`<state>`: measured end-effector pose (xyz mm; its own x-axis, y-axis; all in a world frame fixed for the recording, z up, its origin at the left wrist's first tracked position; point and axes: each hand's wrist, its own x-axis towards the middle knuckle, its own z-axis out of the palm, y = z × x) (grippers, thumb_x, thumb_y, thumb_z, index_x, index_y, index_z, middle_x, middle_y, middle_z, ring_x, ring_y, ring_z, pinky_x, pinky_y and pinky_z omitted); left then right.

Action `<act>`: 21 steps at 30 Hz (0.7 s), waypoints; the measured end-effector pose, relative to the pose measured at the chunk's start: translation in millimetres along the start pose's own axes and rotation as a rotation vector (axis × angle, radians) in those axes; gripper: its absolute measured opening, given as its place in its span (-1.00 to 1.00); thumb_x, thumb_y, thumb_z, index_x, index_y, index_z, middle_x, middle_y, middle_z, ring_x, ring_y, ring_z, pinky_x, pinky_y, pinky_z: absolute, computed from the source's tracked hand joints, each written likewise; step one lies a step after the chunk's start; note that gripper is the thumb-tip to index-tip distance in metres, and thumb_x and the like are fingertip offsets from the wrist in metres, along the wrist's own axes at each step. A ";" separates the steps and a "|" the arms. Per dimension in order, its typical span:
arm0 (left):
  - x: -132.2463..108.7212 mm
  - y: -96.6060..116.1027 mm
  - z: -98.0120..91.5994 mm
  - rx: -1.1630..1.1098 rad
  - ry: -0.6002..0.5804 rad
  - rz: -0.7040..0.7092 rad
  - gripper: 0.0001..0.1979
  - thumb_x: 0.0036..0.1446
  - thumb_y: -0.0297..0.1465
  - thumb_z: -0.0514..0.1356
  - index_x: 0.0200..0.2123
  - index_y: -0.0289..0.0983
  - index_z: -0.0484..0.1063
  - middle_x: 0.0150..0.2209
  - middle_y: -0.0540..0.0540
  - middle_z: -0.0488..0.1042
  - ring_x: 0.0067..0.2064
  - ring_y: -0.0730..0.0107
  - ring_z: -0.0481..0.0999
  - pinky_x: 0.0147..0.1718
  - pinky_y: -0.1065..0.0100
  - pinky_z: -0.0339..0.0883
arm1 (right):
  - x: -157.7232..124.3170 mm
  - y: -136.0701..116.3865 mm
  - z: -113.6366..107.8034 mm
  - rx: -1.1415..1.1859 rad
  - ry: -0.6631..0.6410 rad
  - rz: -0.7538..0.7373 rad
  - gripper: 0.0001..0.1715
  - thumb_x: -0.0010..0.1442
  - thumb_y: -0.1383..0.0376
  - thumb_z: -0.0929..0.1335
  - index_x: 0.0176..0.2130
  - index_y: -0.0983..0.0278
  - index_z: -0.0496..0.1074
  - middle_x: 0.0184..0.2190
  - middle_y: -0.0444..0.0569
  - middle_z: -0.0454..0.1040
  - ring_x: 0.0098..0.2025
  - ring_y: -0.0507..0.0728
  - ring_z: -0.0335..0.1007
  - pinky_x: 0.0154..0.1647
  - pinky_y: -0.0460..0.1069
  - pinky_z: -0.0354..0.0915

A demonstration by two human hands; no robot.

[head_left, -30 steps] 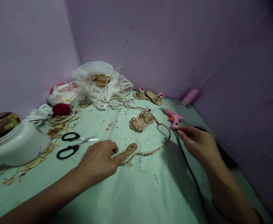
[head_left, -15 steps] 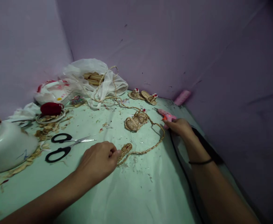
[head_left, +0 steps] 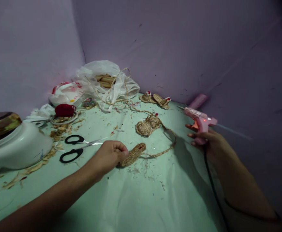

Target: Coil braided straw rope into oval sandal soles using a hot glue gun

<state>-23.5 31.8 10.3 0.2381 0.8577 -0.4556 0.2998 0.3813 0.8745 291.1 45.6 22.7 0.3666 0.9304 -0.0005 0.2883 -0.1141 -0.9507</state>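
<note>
My left hand [head_left: 110,156] pinches the near end of a small flat braided straw sole [head_left: 133,154] lying on the pale green tabletop [head_left: 136,199]. A braided straw cord [head_left: 166,143] trails from that sole up to a finished little woven straw sandal [head_left: 147,125]. My right hand [head_left: 207,141] grips a pink hot glue gun [head_left: 199,120] lifted off the table at the right, its nozzle pointing left and a red light glowing on its side. Its black cable [head_left: 212,183] hangs down along my forearm.
Black-handled scissors [head_left: 77,148] lie left of my left hand. A white pot with a gold lid [head_left: 13,143] stands at far left. Behind are a red yarn ball [head_left: 64,110], plastic bags [head_left: 107,82], two more tiny straw sandals [head_left: 156,99] and straw scraps. Purple walls close the corner.
My right hand reached the glue gun on the table, closed on it and lifted it up to the right. My left hand kept its pinch on the braided sole.
</note>
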 end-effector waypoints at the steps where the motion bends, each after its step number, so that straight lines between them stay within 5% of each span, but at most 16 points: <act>1: 1.4 0.4 -2.0 -0.062 -0.010 -0.029 -0.85 -0.15 -0.32 0.17 -0.56 -0.28 0.28 -0.73 0.14 0.12 -0.67 0.61 0.01 -0.66 0.49 -0.19 | -15.7 -0.4 2.1 0.034 -0.021 -0.007 -0.63 -0.12 0.34 0.38 -0.21 0.20 0.44 -0.11 0.00 0.49 -0.47 0.04 0.39 -0.57 -0.08 0.36; 4: 5.3 -0.2 -8.2 -0.225 -0.026 -0.074 -0.79 -0.17 -0.28 0.20 -0.50 -0.28 0.28 -0.71 0.15 0.13 -0.69 0.65 -0.04 -0.70 0.51 -0.29 | -60.0 3.0 13.1 0.172 -0.180 -0.060 -0.56 -0.06 0.24 0.42 -0.12 0.20 0.43 -0.20 -0.02 0.50 -0.54 0.01 0.26 -0.54 -0.08 0.29; 9: 8.5 -2.4 -13.1 -0.362 -0.033 -0.096 -0.63 -0.21 -0.38 0.27 -0.25 -0.38 0.40 -0.62 0.08 0.26 -0.68 0.69 0.02 -0.71 0.55 -0.27 | -95.4 10.3 30.0 0.025 -0.484 -0.104 -0.58 0.12 0.00 0.32 -0.22 0.26 0.49 -0.55 -0.07 0.38 -0.55 0.05 0.22 -0.59 -0.09 0.21; 21: 6.6 0.7 -9.5 -0.396 0.002 -0.134 -0.72 -0.14 -0.49 0.25 -0.26 -0.37 0.43 -0.62 0.07 0.32 -0.69 0.73 0.03 -0.70 0.58 -0.24 | -110.3 17.3 45.2 -0.194 -0.463 -0.283 -0.71 0.18 0.13 0.27 -0.19 0.16 0.49 -0.56 -0.09 0.36 -0.42 0.14 0.34 -0.45 0.00 0.32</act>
<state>-30.5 41.0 9.5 0.2195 0.7917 -0.5701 -0.0500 0.5927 0.8039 215.7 -43.2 -7.7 -0.1609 0.9846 0.0684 0.4920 0.1401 -0.8592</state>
